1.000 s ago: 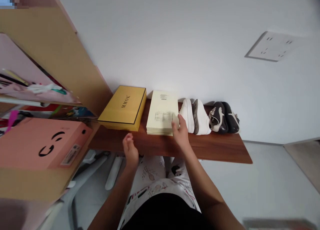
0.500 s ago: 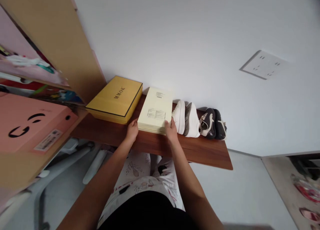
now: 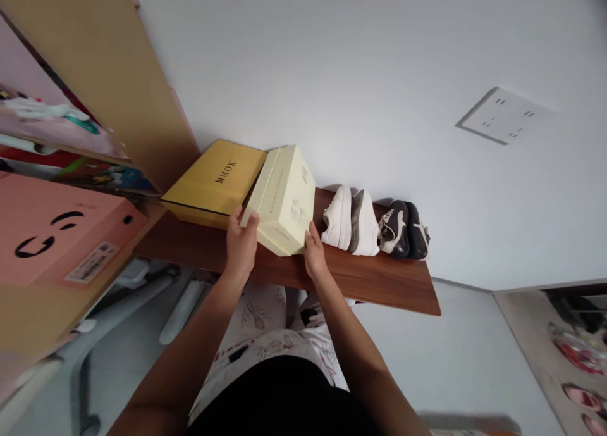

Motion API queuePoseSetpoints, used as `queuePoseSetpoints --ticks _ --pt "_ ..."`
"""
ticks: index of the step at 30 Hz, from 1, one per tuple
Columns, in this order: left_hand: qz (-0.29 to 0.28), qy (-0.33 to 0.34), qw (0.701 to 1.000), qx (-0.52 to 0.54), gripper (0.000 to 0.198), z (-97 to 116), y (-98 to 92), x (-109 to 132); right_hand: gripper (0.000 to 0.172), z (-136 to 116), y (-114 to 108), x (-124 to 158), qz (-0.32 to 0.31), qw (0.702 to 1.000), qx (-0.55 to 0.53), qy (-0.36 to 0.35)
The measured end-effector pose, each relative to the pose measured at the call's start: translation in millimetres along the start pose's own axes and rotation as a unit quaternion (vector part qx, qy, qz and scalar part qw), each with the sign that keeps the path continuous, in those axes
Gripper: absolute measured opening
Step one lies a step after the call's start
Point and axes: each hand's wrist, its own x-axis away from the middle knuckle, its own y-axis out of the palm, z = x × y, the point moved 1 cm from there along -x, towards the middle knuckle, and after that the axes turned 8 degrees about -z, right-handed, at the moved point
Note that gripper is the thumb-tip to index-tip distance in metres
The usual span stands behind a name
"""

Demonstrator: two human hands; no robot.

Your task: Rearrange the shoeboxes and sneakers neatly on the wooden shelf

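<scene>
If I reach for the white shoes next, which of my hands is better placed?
Probably your right hand: it holds the cream box on the side nearer the white shoes. Your left hand holds the opposite side, beside the yellow box.

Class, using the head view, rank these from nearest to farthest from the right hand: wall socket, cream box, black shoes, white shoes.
1. Cream box, touching the right hand
2. White shoes, right of that hand
3. Black shoes, farther right
4. Wall socket, upper right

Cream box (image 3: 287, 202) tilted between both hands (image 3: 241, 246)
</scene>
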Motion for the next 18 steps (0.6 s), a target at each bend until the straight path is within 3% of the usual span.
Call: queuePoseSetpoints --ticks 4,10,14,18 --pt "-0.017 -0.002 1.000 0.003 0.059 10 5.6 7 0.083 -9 9 -4 -0.002 0.999 0.040 0.021" --pt "-0.063 -0.008 0.998 0.009 0.061 15 18.2 23 0.085 -59 17 5 -0.058 0.994 0.090 -0.013" --pt "-0.101 0.017 0.995 -0.009 0.064 3 23.8 29 0.091 -81 21 16 -0.090 0.988 0.115 -0.046" --pt "-0.137 -0.023 0.990 0.030 0.078 -21 25.6 35 0.086 -77 16 19 -0.092 0.987 0.109 -0.075"
